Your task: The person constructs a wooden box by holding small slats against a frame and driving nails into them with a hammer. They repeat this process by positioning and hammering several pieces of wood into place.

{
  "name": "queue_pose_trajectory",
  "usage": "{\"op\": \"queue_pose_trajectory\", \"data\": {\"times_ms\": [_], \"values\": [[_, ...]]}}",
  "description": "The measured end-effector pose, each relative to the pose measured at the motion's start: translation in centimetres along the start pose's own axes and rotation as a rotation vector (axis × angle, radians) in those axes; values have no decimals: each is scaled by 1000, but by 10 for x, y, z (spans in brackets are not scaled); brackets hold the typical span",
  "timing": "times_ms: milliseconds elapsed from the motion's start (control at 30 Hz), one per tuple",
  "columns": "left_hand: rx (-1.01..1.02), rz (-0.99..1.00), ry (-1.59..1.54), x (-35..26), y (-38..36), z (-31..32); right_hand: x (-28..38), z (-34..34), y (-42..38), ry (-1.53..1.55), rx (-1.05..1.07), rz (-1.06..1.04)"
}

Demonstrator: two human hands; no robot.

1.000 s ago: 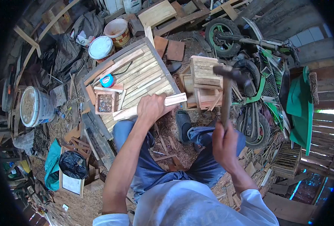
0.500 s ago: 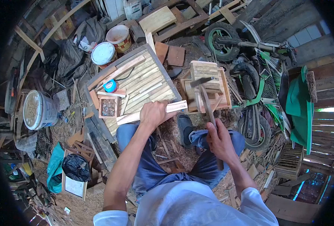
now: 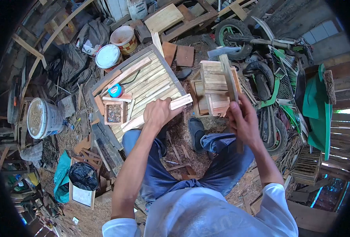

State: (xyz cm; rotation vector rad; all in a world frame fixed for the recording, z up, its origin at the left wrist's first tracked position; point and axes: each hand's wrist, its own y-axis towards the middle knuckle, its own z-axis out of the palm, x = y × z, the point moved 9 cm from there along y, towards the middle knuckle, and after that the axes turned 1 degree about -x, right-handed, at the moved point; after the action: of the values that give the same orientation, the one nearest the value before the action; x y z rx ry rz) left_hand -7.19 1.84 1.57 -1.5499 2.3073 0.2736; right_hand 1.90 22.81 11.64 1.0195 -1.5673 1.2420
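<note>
Hammer [image 3: 225, 63] stands raised over the slatted box [image 3: 214, 89], clenched in the right hand [image 3: 242, 120]; left hand [image 3: 158, 113] clamps the wooden strips [image 3: 159, 111] to the counter [image 3: 143, 79], steadying them.

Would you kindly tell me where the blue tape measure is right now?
In the head view, the blue tape measure lies on the slatted wooden panel, left of centre, just above the small wooden box of nails.

One head-worn fisheye camera looks steeply down from close above the person's lap, slatted tabletop [image 3: 143, 81] at 11 o'clock, motorbike [image 3: 273, 79] at 2 o'clock.
</note>
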Motion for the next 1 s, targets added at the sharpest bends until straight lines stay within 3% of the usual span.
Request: {"op": "queue_pose_trajectory", "data": {"times_ms": [167,300,400,533,567,667,800,833,933,967,1000], "values": [[-36,5,-11,0,4,-3,-8,8,3,-125,89,225],[-74,38,5,-3,1,0,-20,0,14,-302,95,53],[-86,50,26,-7,-1,-6,-19,-6,20,-436,159,88],[-95,54,41,-8,-1,-7,-8,8,20,-738,458,-81],[-95,55,43,-8,-2,-6,-8,3,20,-636,409,129],[-94,44,50,-9,-2,-8,-10,-7,35,-523,189,96],[-89,40,62,-8,-3,-8,-16,2,32,-778,390,-87],[-100,47,52,-8,-2,-8,-18,-6,33,-648,315,75],[-106,38,38,-8,-3,-6,-14,-14,32,-560,86,62],[-104,36,40,-8,-3,-7,-12,-5,27,-710,155,-107],[-107,30,28,-6,-2,-6,-13,-2,23,-740,192,-88]]}}
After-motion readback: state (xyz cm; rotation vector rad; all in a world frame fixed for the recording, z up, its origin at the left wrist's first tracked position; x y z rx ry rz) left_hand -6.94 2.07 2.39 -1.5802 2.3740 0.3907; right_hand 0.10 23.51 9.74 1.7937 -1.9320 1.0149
